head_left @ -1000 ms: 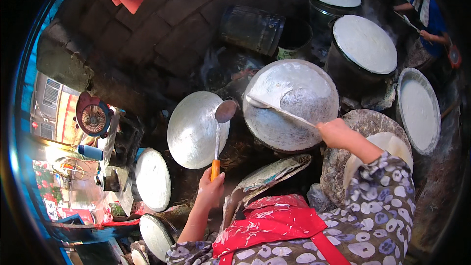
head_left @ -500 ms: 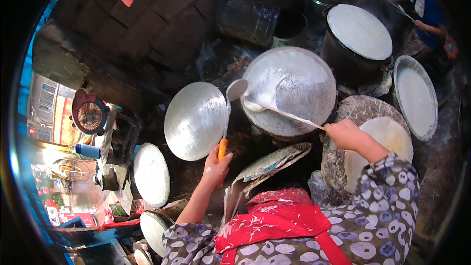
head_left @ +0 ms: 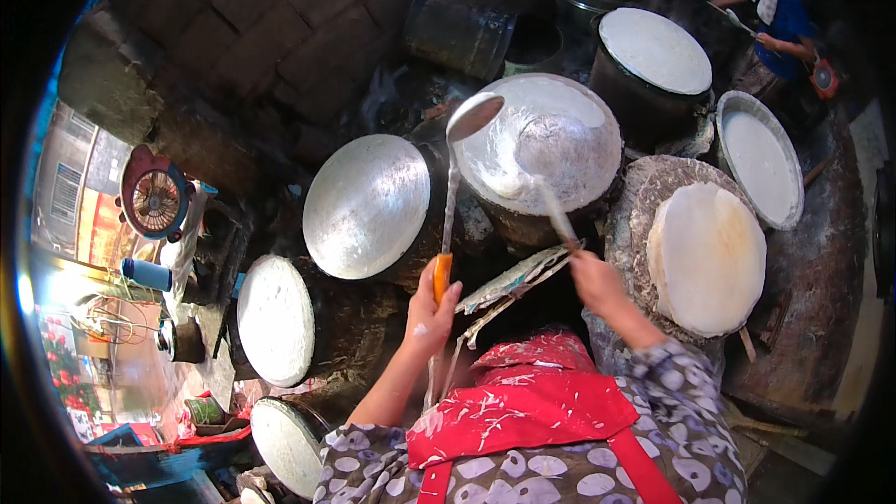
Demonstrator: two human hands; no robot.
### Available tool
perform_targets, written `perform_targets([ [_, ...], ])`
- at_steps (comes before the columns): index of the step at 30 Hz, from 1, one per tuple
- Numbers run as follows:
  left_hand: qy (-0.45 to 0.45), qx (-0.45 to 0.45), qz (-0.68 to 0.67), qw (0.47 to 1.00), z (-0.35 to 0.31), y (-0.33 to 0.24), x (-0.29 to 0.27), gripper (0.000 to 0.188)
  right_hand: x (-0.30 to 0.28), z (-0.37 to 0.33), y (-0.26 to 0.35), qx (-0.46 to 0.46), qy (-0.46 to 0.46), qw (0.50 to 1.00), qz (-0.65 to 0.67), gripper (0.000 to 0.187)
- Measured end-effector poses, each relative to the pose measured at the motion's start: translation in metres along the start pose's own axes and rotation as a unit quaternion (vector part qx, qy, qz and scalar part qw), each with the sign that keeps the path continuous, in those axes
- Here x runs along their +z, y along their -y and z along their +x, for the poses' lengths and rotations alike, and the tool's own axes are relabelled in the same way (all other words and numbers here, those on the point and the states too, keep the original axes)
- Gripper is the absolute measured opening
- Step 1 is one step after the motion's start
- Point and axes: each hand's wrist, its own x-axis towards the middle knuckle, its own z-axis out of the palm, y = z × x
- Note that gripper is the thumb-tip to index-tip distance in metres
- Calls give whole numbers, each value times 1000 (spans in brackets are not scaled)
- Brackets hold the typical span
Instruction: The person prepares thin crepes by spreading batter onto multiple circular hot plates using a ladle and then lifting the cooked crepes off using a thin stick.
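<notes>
Left hand grips an orange-handled grey ladle; right hand is wrapped round a blurred pale stick.

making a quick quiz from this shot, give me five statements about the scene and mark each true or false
1. The left hand grips a ladle by its orange handle. True.
2. The right hand is empty. False: it holds a pale tool, which shows blurred.
3. A pale round sheet lies to the right of the right hand. True.
4. The apron is plain blue. False: it is red with white smears.
5. A fan stands at the picture's left. True.
</notes>
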Motion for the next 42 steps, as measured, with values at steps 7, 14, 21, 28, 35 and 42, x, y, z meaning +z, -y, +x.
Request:
perform_targets([
  [7,9,-146,-270,952,-21,4,-33,43,48,5,8,92,13,983,157,25],
  [14,37,-151,-273,949,-29,0,-31,33,50,-12,44,-3,29,999,22,32],
  [21,58,-145,-229,961,-24,-2,-33,33,3,-4,-22,194,-23,952,235,26],
  [28,61,-150,-251,954,-12,-10,-28,30,-21,4,-40,167,26,972,162,23],
  [35,85,-195,-283,935,0,-10,-23,34,-22,-7,-47,-16,118,992,-50,34],
  [42,110,-230,-316,914,17,-30,-13,33,-40,26,-69,6,48,998,38,29],
])
